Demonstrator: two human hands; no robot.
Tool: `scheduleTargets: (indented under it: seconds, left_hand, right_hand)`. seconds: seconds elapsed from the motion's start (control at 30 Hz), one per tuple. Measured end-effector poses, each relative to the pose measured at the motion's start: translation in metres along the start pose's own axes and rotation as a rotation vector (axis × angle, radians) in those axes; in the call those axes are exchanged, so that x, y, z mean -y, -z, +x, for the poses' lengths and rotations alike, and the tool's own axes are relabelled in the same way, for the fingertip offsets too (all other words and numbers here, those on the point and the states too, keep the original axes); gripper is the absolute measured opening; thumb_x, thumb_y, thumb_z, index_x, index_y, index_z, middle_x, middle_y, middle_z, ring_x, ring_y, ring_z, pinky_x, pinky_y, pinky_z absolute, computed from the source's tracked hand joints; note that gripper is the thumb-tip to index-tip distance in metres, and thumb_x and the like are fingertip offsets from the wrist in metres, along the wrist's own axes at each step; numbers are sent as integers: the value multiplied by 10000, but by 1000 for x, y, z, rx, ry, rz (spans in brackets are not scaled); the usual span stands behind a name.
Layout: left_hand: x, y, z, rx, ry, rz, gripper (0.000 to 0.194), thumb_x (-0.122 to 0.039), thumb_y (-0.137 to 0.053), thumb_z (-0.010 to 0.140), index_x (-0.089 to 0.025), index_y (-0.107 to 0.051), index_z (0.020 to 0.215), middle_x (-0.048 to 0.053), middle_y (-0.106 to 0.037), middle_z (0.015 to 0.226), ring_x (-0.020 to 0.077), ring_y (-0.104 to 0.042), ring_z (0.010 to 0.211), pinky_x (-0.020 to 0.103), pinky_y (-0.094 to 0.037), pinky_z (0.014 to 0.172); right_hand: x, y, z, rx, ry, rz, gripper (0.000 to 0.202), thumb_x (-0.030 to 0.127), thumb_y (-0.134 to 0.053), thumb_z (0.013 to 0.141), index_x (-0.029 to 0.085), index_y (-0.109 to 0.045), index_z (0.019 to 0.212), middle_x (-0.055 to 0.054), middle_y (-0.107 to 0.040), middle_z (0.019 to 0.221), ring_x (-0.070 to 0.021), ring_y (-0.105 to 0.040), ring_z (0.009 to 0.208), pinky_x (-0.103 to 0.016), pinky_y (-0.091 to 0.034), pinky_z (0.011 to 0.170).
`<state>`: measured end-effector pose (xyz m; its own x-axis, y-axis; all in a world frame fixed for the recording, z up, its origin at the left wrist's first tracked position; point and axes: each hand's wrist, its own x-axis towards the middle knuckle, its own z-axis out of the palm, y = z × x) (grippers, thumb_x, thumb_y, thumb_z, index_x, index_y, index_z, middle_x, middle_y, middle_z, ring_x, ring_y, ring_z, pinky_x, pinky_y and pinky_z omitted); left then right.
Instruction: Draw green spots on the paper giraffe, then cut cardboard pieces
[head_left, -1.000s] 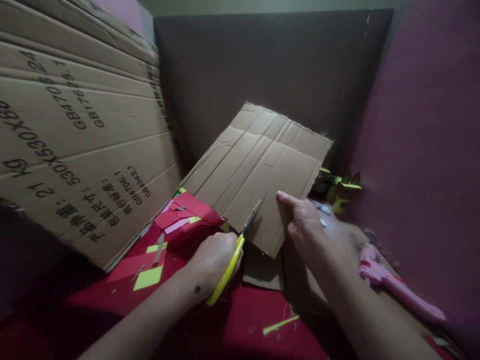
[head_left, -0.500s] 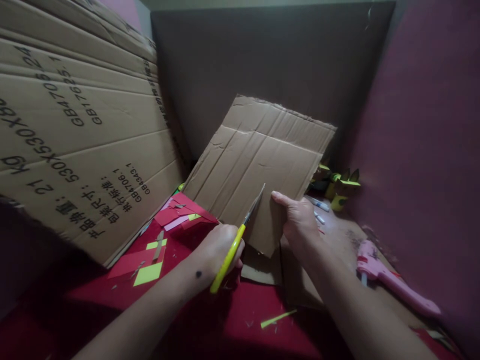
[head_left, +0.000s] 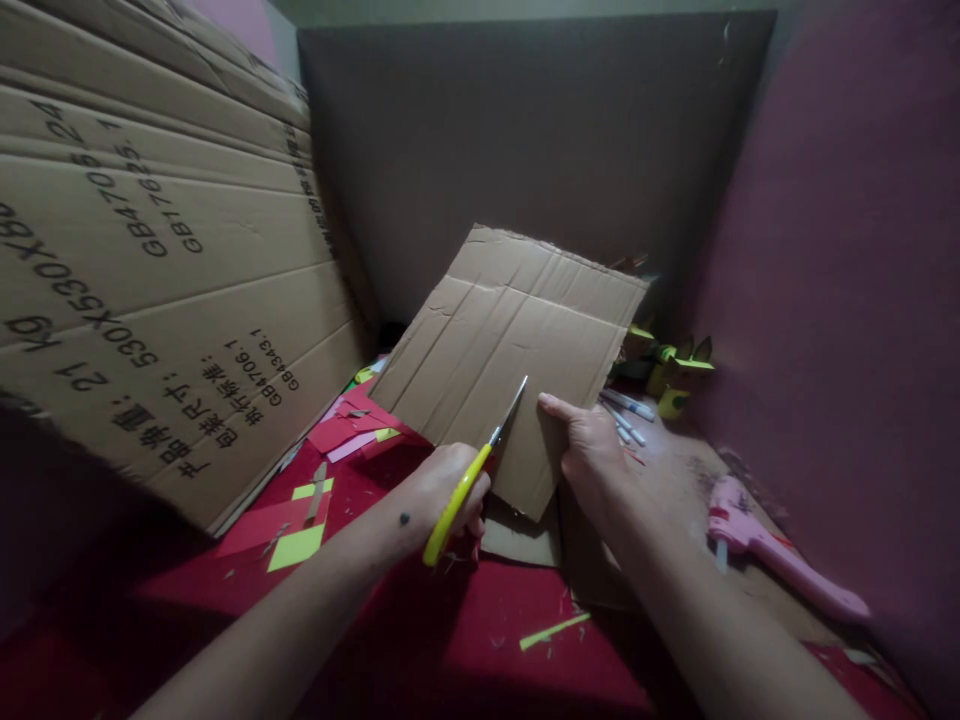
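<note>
My left hand (head_left: pixel 448 490) is closed around the yellow handles of a pair of scissors (head_left: pixel 456 508). Their blades run up into a slit in a sheet of brown cardboard (head_left: pixel 517 320), and only the tip shows above its surface. On the right side of the slit, my right hand (head_left: pixel 592 445) pinches the sheet's edge, thumb lying on top and the other fingers mostly hidden. The sheet is tilted, its far edge raised above the table. Beneath its near corner lies another cardboard piece (head_left: pixel 521 540).
A large printed cardboard box (head_left: pixel 172 250) stands on the left. Red and yellow paper scraps (head_left: pixel 296 548) lie on the red table cover (head_left: pixel 360 610). To the right are white markers (head_left: pixel 626 415), a pink glue gun (head_left: pixel 772 560) and small yellow-green paper figures (head_left: pixel 679 375).
The cardboard sheet's far edge has come down, so it tilts less. The scissor handles have turned, and their two loops show more apart. Both hands keep their hold.
</note>
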<state>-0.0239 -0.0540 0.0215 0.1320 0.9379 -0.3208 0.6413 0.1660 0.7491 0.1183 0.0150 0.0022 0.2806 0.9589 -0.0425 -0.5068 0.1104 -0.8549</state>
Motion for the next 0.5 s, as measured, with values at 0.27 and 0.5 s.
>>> scheduleTargets:
  seconds: [0.27, 0.5]
  left_hand:
    - [2, 4, -5, -51, -80, 312, 466, -344, -369, 828, -181, -435, 397, 16, -486, 373, 131, -516, 368, 224, -393, 426]
    - [18, 1, -3, -6, -129, 149, 259, -267, -453, 697, -174, -481, 457, 0, -514, 409, 141, -547, 408, 214, -383, 413]
  right_hand:
    - [-1, 1, -6, 12, -43, 28, 211, 101, -777, 498, 197, -631, 617, -6, -684, 523, -229, -677, 593, -302, -552, 531]
    - [-4, 4, -4, 66, -54, 42, 252, 97, -780, 488, 170, -654, 693, -16, -707, 569, -226, -682, 585, -315, -556, 553]
